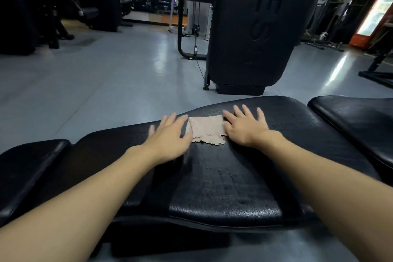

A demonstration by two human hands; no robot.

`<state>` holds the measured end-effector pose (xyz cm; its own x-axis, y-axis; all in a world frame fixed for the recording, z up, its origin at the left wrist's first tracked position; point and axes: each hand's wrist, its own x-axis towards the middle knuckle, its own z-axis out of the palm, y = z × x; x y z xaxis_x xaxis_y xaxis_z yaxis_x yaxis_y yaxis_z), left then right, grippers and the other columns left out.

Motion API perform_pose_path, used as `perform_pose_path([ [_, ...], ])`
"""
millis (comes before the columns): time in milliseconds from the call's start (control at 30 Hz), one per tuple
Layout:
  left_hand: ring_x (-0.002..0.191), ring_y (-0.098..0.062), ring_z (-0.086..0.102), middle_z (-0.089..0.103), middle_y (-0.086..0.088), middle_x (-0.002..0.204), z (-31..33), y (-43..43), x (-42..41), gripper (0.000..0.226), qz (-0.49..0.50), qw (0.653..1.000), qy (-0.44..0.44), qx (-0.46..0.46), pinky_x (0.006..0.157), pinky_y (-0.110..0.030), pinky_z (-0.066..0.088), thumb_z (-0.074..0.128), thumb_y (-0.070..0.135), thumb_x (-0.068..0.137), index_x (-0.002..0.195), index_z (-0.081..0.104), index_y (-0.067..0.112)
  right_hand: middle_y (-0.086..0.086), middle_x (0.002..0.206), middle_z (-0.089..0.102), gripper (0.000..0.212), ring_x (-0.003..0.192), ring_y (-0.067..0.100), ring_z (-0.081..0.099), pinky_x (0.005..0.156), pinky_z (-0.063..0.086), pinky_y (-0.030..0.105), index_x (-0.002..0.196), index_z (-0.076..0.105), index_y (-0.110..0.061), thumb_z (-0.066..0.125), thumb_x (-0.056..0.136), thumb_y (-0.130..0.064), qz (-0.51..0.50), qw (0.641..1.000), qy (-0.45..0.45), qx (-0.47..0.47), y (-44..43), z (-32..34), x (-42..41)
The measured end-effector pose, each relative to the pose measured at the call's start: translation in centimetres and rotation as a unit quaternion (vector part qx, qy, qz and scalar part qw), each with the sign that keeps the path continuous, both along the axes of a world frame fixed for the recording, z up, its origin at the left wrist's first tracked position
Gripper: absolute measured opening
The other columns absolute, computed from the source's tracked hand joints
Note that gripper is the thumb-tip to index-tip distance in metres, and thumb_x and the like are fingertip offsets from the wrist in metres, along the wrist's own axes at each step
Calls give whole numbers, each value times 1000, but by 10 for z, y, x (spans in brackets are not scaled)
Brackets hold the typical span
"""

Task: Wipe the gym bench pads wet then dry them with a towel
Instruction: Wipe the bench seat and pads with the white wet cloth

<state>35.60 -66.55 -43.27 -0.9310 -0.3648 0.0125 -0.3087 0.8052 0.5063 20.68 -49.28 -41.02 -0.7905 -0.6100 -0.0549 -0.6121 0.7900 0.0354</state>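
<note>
Pads (223,187), three, black and rounded, with cracked, grainy vinyl skins, are spanning the lower frame. One cloth (207,132), beige, nubbly and ragged-edged, is lying flat at centre on the middle one. Two hands are spreading wide and flat: right hand (244,127) pressing the cloth's right edge, left hand (168,136), blurred, sitting at its left edge, contact unclear.

Beige towel (207,131), black pads (223,187)

I see left hand (170,134) blurred, its fingertips unclear | right hand (244,128) hides the right edge of the cloth (207,131) | left pad (27,166) and right pad (357,119) cut off by frame edges | far machine (244,27) lettering only partly readable
</note>
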Motion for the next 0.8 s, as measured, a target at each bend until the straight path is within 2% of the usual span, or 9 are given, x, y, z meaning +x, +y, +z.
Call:
perform_pose_path([
  [67,151,-19,-2,2,-3,165,8,19,-23,60,-49,998,35,-35,122,-42,2,33,35,100,156,16,23,0,167,-3,57,153,21,-8,119,-10,55,158,9,-35,8,101,-44,-14,1000,-5,15,14,-7,-3],
  [133,152,-21,0,4,-4,165,4,36,-43,59,-104,993,23,-51,122,-40,4,25,37,101,157,15,20,0,167,-2,57,153,20,-7,119,-9,55,158,10,-34,7,102,-43,-1,1000,-4,2,12,-11,-2],
  [200,151,-21,0,5,-6,164,-8,45,-52,58,-130,988,-17,-82,122,-41,2,17,44,102,157,11,26,0,167,-2,56,153,20,-7,119,-8,55,158,10,-34,5,103,-43,4,1000,-1,-9,11,-11,-4],
  [433,151,-15,-8,-4,-2,165,-23,7,-10,57,-73,991,-68,-90,122,-37,-4,11,50,102,156,5,33,-1,167,-1,59,153,18,-7,119,-8,55,157,11,-35,5,101,-50,-2,1000,1,3,13,-11,-4],
  [533,150,-13,-10,-6,0,165,-30,-16,18,57,-47,991,-92,-86,122,-36,-4,11,51,102,156,3,34,1,167,0,59,153,19,-8,116,-8,62,158,14,-30,8,102,-48,-11,998,40,37,7,-7,2],
  [600,150,-12,-10,-6,1,165,-31,-25,28,57,-37,991,-99,-76,122,-36,-5,11,51,102,156,3,35,0,167,2,57,153,19,-7,116,-8,63,157,16,-28,12,103,-47,30,998,48,35,-11,-9,21],
  [700,150,-11,-11,-6,3,165,-33,-34,42,56,-22,993,-100,-64,122,-35,-5,10,50,102,156,4,36,-1,167,1,58,153,16,-4,117,-8,59,158,11,-31,15,103,-49,94,995,-16,11,-44,-21,61],
  [800,150,-11,-10,-6,4,164,-37,-53,66,54,12,992,-110,-53,121,-33,-7,12,48,103,156,4,36,3,167,-3,60,153,18,-7,118,-9,57,158,10,-32,11,102,-52,111,993,-5,24,-56,-35,76],
])
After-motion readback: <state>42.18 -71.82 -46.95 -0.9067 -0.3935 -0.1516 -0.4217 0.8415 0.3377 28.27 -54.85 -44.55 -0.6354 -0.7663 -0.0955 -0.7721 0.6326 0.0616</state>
